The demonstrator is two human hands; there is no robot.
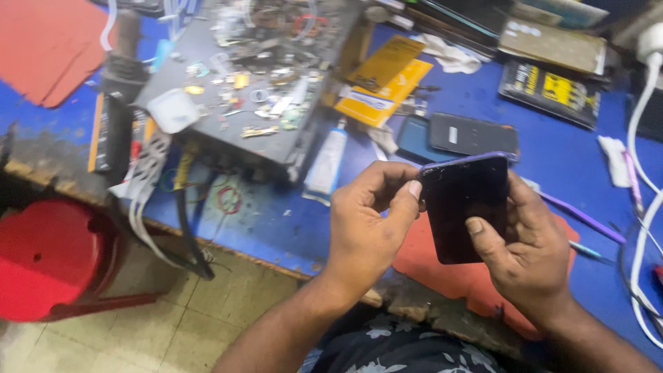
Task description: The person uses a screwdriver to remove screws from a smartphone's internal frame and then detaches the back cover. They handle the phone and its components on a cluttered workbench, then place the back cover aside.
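Note:
A dark smartphone (pixel 467 207) in a purple case is held upright above the blue workbench (pixel 552 159), screen toward me. My right hand (pixel 528 255) grips its right side, with the thumb lying on the lower screen. My left hand (pixel 369 217) pinches the phone's upper left edge between thumb and curled fingers. A red mat (pixel 442 273) lies on the bench just under the phone.
Behind the phone lie two dark phone parts (pixel 469 135). A white glue tube (pixel 326 162) and a grey tray of small parts (pixel 242 83) sit to the left. Yellow packets (pixel 383 83), a purple tool (pixel 583 217), white cables (pixel 639 228) and a red stool (pixel 48 259) surround the bench.

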